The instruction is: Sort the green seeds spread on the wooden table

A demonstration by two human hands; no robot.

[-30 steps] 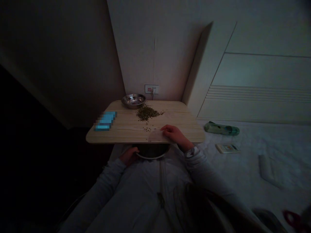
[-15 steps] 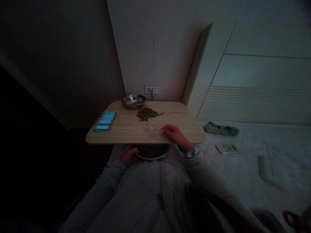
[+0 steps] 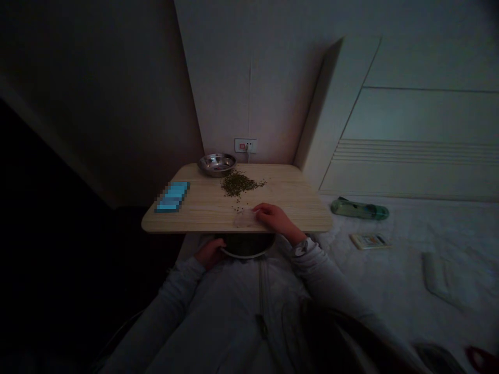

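Observation:
On the wooden tabletop (image 3: 288,197) lies a spread of small green beans (image 3: 237,183), with a few strays nearer the front edge. My right hand (image 3: 273,217) is pinched on a thin, clear plastic piece (image 3: 245,218), which rests on the board close to those strays. Below the front edge, my left hand (image 3: 210,252) grips the rim of a dark bowl with a pale rim (image 3: 245,255) in my lap. The tabletop hides the bowl's far side, and its inside is too dark to make out. A shiny steel bowl (image 3: 217,165) stands behind the beans.
A phone with a blurred blue screen (image 3: 172,197) lies at the table's left. On the white bedding to the right are a green bottle (image 3: 359,209), another phone-like object (image 3: 369,241) and a pale flat item (image 3: 440,280). A wall socket (image 3: 245,145) is behind the table.
My right hand has moved slightly left and toward me with the plastic piece, nearer the front edge. My left hand stays on the bowl's rim. The whole view has shifted a little.

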